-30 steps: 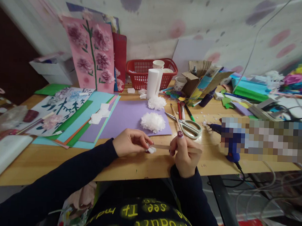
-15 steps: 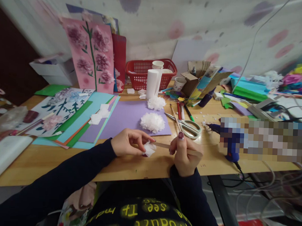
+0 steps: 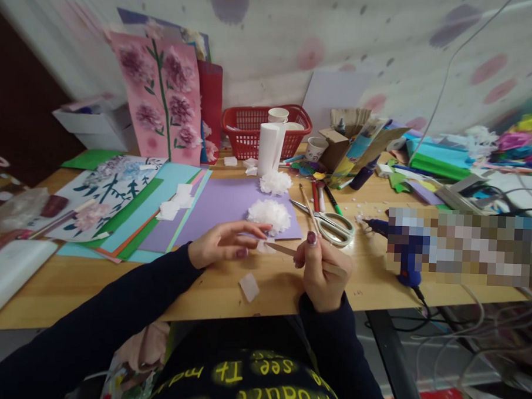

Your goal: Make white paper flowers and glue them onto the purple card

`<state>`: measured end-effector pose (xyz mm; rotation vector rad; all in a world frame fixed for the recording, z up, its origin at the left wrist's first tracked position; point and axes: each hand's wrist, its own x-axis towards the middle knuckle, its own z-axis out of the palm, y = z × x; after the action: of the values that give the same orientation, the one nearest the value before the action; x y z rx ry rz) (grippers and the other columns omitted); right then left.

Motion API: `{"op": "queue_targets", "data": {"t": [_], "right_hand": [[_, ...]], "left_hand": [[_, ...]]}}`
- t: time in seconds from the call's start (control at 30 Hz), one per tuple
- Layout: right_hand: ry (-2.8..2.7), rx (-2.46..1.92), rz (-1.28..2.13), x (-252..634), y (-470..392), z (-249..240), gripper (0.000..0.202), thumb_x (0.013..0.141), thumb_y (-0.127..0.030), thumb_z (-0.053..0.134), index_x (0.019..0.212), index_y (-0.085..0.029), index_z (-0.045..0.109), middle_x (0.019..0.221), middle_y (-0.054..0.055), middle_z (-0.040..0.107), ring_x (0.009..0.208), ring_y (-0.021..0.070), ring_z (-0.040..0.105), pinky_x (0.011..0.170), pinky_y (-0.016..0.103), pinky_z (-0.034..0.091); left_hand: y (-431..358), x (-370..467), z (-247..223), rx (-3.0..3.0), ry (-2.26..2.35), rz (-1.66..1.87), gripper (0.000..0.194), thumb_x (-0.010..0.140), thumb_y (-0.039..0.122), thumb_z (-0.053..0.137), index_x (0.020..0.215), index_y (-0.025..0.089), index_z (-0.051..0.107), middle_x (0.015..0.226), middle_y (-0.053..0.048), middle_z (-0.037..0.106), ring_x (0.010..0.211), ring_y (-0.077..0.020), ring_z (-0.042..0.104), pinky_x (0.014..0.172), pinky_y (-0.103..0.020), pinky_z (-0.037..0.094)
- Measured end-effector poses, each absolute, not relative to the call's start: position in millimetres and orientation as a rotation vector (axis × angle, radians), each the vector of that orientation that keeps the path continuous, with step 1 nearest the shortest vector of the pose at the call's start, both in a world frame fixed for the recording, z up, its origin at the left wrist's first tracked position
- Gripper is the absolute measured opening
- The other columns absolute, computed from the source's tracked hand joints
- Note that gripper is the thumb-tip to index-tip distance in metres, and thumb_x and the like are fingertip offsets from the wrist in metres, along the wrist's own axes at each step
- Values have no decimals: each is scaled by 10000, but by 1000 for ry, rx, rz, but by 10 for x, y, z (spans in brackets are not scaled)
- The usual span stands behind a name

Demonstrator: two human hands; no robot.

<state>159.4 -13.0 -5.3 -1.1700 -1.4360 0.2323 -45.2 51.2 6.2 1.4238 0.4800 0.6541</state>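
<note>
My right hand is closed around a thin wooden stick whose tip points left. Close to that tip my left hand has its fingers apart, with nothing gripped between them. A small white paper piece lies under the stick's tip, partly hidden. Nearer the front edge, a white paper square rests on the wooden table. Behind my hands, a fluffy white paper flower sits on purple paper, and a second white flower is just beyond it.
Scissors and pens lie right of the flowers. A blue glue gun stands farther right. White paper squares lie on coloured sheets at left. Behind are a white roll, a red basket and a pink flower picture.
My left hand has let go of the white paper and opened, shifting slightly left and up. A paper square now shows on the table in front. My right hand has moved slightly left with the stick.
</note>
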Motion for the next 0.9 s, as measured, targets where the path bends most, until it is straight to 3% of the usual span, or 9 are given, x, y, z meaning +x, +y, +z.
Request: {"op": "queue_targets", "data": {"t": [0.07, 0.23, 0.43, 0.9], "right_hand": [[-1456, -1140, 268, 1596, -126, -55, 405, 934, -219, 445, 542, -176, 537, 482, -29, 510, 433, 74, 468, 485, 228, 365], [-1464, -1061, 322, 1560, -128, -60, 400, 942, -250, 436, 564, -178, 547, 522, -14, 535, 478, 92, 501, 521, 250, 389], [-1074, -1103, 321, 1550, -125, -58, 494, 943, -350, 450, 480, -189, 505, 420, -24, 470, 398, 98, 461, 455, 268, 348], [-1314, -1082, 512, 1570, -145, -47, 486, 957, -324, 430, 502, -178, 519, 464, -14, 508, 436, 90, 469, 476, 256, 350]], "left_hand": [[523, -418, 27, 1353, 592, 752, 483, 728, 473, 716, 1062, 140, 610, 1353, -193, 514, 1109, -283, 606, 963, -435, 451], [553, -344, -77, 1275, 866, 827, 552, 618, 226, 819, 1078, 122, 532, 1043, -133, 699, 884, -199, 686, 839, -346, 518], [554, -364, -36, 1254, 831, 847, 594, 617, 123, 785, 1130, 116, 486, 824, -43, 721, 785, -153, 690, 816, -311, 524], [455, -305, -17, 1388, 784, 788, 531, 738, 189, 712, 1202, 122, 461, 872, -90, 735, 839, -186, 690, 805, -335, 506]]}}
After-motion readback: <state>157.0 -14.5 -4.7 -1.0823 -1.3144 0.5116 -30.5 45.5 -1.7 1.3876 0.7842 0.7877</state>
